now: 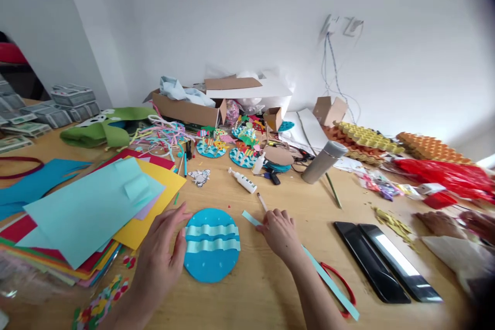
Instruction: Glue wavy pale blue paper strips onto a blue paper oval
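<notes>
Tabletop of pale wood (265,278), crowded at the sides and back, set against a plain white wall (232,15) with sockets (331,25) and dangling cords (335,64). Along the back, open brown cardboard box (187,110) topped with pale-blue cloth (180,90), grey cylindrical flask (323,164), and yellow bumpy egg trays (367,136). To the left, layered stack of coloured paper sheets (87,206), pale turquoise uppermost. To the right, two long glossy black slabs (372,263) side by side, with another person's hand (441,224) beyond. At front centre, flat on the wood between both hands, round bright-blue disc (212,266), crossed by two rippled pale-turquoise strips (212,245). Left hand (164,245) angled in at the disc's left edge, with thumb and forefinger wide apart; cannot tell contact from a near miss. Right hand (279,230) palm down, just right of the disc, forearm slanting in from the lower right, fingers bent over a narrow pale-turquoise paper strip (251,218), thumb against it; cannot tell a pinch from a mere press. Just ahead of the fingers, slim pale stick (262,201). Right of the forearm, another length of the same colour (328,279) lying across a red loop-shaped handle (349,287); cannot tell one continuous strip from two.
</notes>
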Motion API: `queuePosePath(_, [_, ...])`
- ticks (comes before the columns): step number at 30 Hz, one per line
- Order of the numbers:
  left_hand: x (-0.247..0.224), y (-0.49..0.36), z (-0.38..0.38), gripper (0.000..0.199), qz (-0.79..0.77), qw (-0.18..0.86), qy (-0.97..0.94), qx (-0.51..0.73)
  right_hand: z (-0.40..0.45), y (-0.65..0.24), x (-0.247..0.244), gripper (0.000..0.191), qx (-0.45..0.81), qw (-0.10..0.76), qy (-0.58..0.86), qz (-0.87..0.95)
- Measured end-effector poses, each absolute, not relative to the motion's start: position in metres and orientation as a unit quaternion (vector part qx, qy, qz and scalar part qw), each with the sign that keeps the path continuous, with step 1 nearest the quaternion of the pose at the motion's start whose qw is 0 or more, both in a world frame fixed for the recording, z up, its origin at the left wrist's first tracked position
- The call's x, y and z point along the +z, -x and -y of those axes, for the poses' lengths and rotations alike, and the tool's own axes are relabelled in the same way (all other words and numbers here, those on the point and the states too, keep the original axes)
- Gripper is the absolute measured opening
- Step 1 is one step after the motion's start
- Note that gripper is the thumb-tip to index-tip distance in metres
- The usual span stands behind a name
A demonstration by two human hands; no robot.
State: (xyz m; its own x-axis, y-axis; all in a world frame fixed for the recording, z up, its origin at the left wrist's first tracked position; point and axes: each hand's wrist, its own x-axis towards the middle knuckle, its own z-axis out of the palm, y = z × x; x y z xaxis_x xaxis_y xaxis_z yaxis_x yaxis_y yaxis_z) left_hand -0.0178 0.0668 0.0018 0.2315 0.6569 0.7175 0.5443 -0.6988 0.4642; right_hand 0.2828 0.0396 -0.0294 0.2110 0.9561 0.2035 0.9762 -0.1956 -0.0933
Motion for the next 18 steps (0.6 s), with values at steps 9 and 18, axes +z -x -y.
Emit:
queuePosePath(9, [0.005,0.017,-0.067,0.050,-0.399,0.053,-0.787,0.469,-0.039,-0.286,-0.045,0.012,-0.016,0.134,0.764,0.631])
queuePosePath(18, [0.003,0.018,-0.066,0.043,-0.413,0.090,-0.772,0.475,-0.034,-0.276,-0.004,0.009,0.096,0.140,0.774,0.610])
